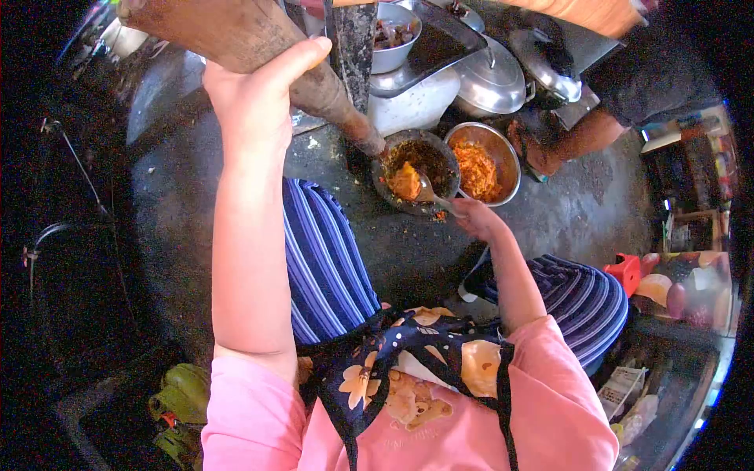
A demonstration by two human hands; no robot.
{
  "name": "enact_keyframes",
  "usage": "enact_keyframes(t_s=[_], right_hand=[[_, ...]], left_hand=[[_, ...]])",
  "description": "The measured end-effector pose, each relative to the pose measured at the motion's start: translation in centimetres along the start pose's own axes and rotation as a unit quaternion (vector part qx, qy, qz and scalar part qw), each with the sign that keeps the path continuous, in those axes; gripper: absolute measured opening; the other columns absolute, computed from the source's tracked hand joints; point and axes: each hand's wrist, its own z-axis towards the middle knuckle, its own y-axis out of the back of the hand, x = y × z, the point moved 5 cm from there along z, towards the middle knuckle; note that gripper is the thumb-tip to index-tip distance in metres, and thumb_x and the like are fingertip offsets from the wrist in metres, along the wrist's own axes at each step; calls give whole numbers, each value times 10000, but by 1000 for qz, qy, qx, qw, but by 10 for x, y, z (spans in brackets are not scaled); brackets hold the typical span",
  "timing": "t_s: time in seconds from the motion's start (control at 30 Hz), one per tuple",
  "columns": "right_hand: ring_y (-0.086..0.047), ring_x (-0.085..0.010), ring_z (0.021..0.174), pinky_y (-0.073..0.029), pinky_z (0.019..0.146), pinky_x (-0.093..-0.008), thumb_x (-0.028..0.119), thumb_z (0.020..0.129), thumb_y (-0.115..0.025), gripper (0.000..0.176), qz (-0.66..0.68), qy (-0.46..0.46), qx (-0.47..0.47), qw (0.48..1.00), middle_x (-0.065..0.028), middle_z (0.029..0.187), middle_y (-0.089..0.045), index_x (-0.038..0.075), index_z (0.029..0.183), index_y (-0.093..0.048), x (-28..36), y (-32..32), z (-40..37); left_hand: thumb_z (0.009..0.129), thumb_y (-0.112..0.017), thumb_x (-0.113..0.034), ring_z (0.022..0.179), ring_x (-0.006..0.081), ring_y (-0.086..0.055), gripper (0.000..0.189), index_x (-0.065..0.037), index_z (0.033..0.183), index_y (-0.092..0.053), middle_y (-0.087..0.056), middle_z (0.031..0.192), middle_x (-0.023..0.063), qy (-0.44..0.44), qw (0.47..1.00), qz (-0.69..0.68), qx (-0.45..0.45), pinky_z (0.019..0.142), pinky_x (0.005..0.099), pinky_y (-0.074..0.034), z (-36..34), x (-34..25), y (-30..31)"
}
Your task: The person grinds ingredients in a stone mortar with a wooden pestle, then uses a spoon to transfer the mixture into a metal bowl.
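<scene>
My left hand (255, 94) is wrapped round a thick wooden pestle (318, 90), which slants down to the left edge of a dark mortar (448, 157). Between the fingers of my right hand (477, 219) is the handle of a metal spoon (444, 202). The spoon's bowl is inside the mortar, by a lump of orange food (405, 182). Dark, wet-looking bits coat the mortar's inside. A metal bowl (514, 166) of orange shredded food (475, 169) stands right beside the mortar. Some crumbs lie on the floor near the mortar.
Lidded metal pots (491, 78) stand behind the bowl. Left of them is a grey basin (397, 59) with dark pieces in it. Another person's leg (585, 141) and foot are close by at the right. A red stool (625, 273) is farther right.
</scene>
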Motion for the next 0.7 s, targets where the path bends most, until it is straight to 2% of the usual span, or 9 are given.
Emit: enact_keyframes(t_s=[0.1, 0.27, 0.33, 0.37, 0.4, 0.43, 0.47, 0.6, 0.7], right_hand=[[-261, -43, 373, -192, 322, -202, 275, 882, -484, 225, 155, -21, 22, 987, 60, 555, -384, 148, 1055, -551, -3, 5, -10], [-271, -33, 368, -183, 313, -197, 323, 868, -512, 243, 126, 35, -176, 976, 64, 550, -397, 148, 1024, -579, 31, 51, -34], [-480, -128, 433, -375, 374, -276, 337, 836, -538, 312, 174, 156, -219, 947, -27, 621, -551, 164, 1089, -598, 44, 66, -43], [-480, -128, 433, -375, 374, -276, 337, 836, -538, 312, 173, 156, -218, 948, -27, 621, -551, 164, 1089, -598, 31, 78, -29], [-554, -194, 574, -435, 505, -324, 350, 822, -542, 332, -107, 135, -353, 920, -78, 725, -597, 196, 1112, -592, 8, 104, -8], [-627, -260, 714, -495, 635, -372, 364, 808, -546, 356, -376, 101, -453, 802, -130, 830, -644, 228, 1135, -587, 14, 104, -9], [-579, -317, 952, -434, 846, -406, 387, 803, -528, 331, -344, 12, -400, 850, -178, 985, -610, 278, 1110, -592, 2, 111, -2], [-610, -329, 835, -469, 750, -413, 412, 799, -529, 331, -380, 14, -448, 809, -178, 860, -633, 232, 1057, -632, 42, 110, -19], [-608, -331, 846, -485, 740, -408, 435, 794, -544, 337, -333, 206, -381, 838, -150, 942, -630, 234, 1049, -634, 85, 92, -27]], left_hand=[[584, -724, 85, 774, 185, -595, 351, -5, 883, -564, -606, 829, 79, 4, 1000, 8, -10, 731, 304, -476, -1, 2, -3], [595, -716, 81, 760, 186, -597, 342, -8, 887, -563, -606, 822, 77, 1, 1000, 4, 6, 721, 303, -479, -3, 1, 0], [597, -714, 80, 758, 187, -597, 343, -7, 892, -563, -605, 819, 74, -4, 1000, 3, 10, 721, 304, -479, -1, 1, 1], [599, -713, 78, 757, 189, -597, 344, -7, 897, -563, -604, 815, 71, -10, 1000, 3, 17, 720, 304, -479, 0, 1, 1], [599, -713, 78, 757, 189, -597, 344, -7, 897, -563, -604, 815, 71, -10, 1000, 5, 16, 720, 304, -479, 0, 1, 2], [598, -713, 79, 760, 190, -597, 352, -6, 904, -560, -601, 818, 71, -2, 1000, -2, 16, 722, 305, -479, 1, 3, 2], [597, -713, 80, 763, 190, -596, 361, -6, 911, -558, -599, 821, 70, 5, 1000, -10, 14, 725, 306, -478, 1, 3, 2], [595, -713, 82, 773, 191, -595, 384, -5, 931, -549, -594, 833, 72, -13, 1000, -11, -4, 732, 306, -477, -1, 0, 0], [596, -711, 87, 789, 193, -595, 403, -2, 950, -541, -590, 846, 75, -12, 1000, -3, 4, 740, 311, -477, -4, -11, -8]])
